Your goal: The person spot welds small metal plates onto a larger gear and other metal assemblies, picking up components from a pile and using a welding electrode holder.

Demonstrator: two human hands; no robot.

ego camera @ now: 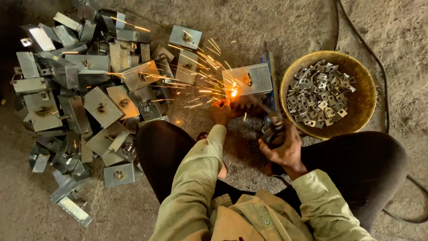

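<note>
Upper left: heap of flat galvanised steel boxes [84,85], dull grey, on gritty concrete floor [276,27]. Centre: left hand [220,111] pressed beside steel box [248,80], fingers closed, lit by orange sparks [233,93]. Right hand [285,149] w/ fingers wrapped round welding holder [273,127]. Upper right: round rusty-yellow pan [363,96] of small square metal plates [318,93].

Khaki long-sleeved shirt [249,214], dark trousers [356,165]
</note>
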